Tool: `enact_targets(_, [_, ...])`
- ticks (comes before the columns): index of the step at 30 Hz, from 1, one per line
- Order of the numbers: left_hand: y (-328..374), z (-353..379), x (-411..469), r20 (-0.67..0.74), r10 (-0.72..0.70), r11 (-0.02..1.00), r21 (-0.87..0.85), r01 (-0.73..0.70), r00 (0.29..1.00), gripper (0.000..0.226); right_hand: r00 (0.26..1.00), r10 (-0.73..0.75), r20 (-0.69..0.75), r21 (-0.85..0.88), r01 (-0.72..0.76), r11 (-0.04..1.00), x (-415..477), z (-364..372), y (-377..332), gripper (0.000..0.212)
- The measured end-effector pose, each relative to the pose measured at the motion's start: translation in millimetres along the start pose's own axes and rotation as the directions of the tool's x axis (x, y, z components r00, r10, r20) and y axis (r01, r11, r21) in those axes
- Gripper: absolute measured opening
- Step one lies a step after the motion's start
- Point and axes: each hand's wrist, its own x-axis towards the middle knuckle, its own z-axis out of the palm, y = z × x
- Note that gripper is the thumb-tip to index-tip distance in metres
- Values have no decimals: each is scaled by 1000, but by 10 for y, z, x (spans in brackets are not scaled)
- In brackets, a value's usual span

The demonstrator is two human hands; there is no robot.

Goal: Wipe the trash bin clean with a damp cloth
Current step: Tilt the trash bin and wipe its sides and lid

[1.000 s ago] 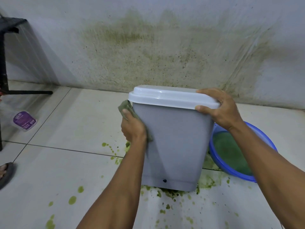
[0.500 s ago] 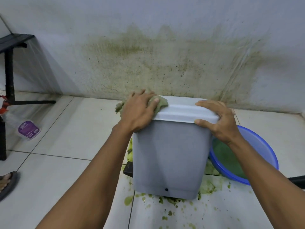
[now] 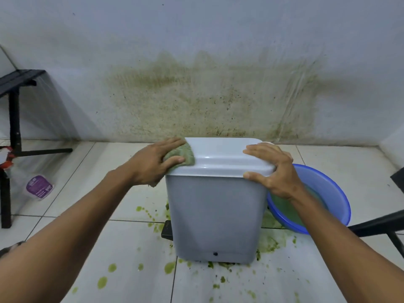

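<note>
Trash bin (image 3: 214, 215): grey, upright on the splattered floor (image 3: 91, 189), beside a blue basin (image 3: 337, 193).
Left hand (image 3: 153, 165): flat, fingers straight, pressing green cloth (image 3: 184, 155) onto lid (image 3: 225, 154).
Right hand (image 3: 276, 171): clasps the lid's right corner.

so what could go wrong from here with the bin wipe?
1. The cloth under the left hand is already green, so it may smear the white lid rather than clean it.
2. The blue basin of greenish water sits close beside the trash bin, below the right hand gripping the lid; a hard push could tip it.
3. Green splatter surrounds the base; shifting the bin may re-soil it.
</note>
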Motion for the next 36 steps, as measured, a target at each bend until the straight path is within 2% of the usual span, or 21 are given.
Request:
enact_targets(4, [59, -24, 65, 31, -19, 1000, 3, 19, 999, 84, 1000, 24, -18, -6, -24, 1000, 13, 22, -20, 54])
enact_targets(9, [609, 161, 383, 102, 113, 982, 140, -127, 988, 70, 999, 28, -33, -6, -28, 1000, 10, 31, -31, 54])
enact_targets(13, [698, 155, 444, 204, 93, 991, 76, -111, 974, 86, 1000, -10, -3, -72, 10, 997, -115, -14, -96, 58])
enact_targets(15, [642, 125, 331, 213, 81, 994, 56, -95, 974, 86, 999, -31, 14, -110, 32, 993, -233, -36, -132, 59])
enact_targets(19, [683, 212, 22, 142, 115, 984, 121, -133, 983, 83, 995, -86, 48, -149, 92, 985, -410, -84, -202, 61])
enact_targets(23, [798, 327, -194, 49, 127, 972, 194, -134, 991, 77, 962, -257, 90, -213, 270, 939, -503, -109, -215, 61])
enact_targets(26, [839, 403, -384, 0, 161, 951, 268, -155, 987, 81, 933, -355, 62, -263, 358, 896, -668, -83, -231, 58])
enact_targets(36, [954, 689, -916, -93, 216, 912, 374, -167, 972, 76, 939, -336, 69, -308, 340, 889, -1147, -21, -478, 57])
